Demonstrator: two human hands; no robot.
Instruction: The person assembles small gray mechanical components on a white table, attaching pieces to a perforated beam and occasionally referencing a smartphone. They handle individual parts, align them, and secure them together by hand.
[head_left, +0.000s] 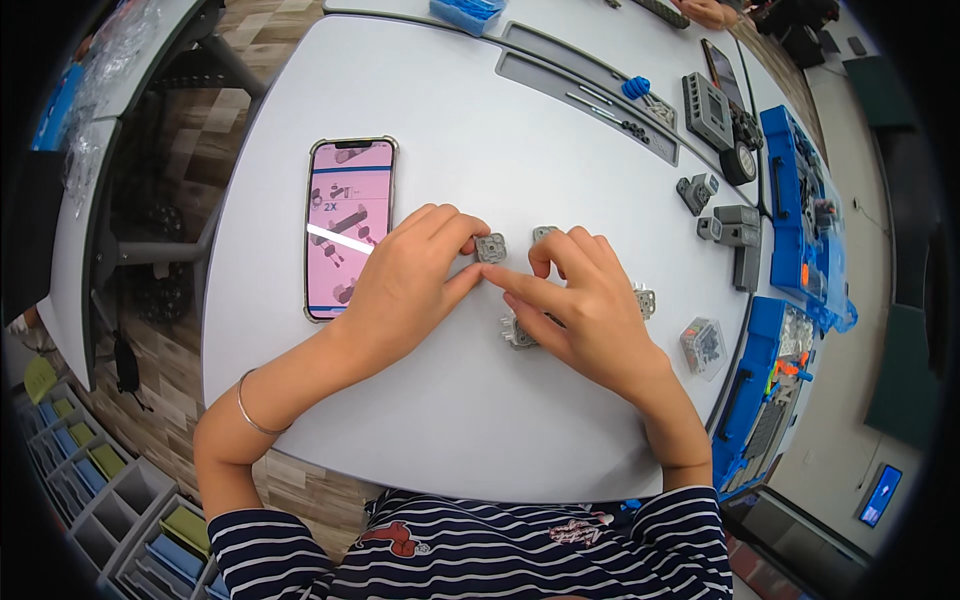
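My left hand (415, 265) pinches a small grey building block (491, 248) between thumb and fingers, above the white table (420, 420). My right hand (590, 310) reaches in from the right, its index fingertip close to my left thumb and the block's lower edge. Its thumb and index tips are apart, and the other fingers bend. Below that hand lies a grey built assembly (518, 335), largely covered; another grey part (544, 234) shows behind the fingers, and one more (645, 300) at the hand's right. Whether these join is hidden.
Left of my hands lies a phone (345, 270) showing a building diagram. A clear box of small parts (703, 348) stands at the right, below grey motor-like blocks (738, 235). Blue parts cases (745, 400) line the right edge. Small rods (600, 108) sit in the far tray.
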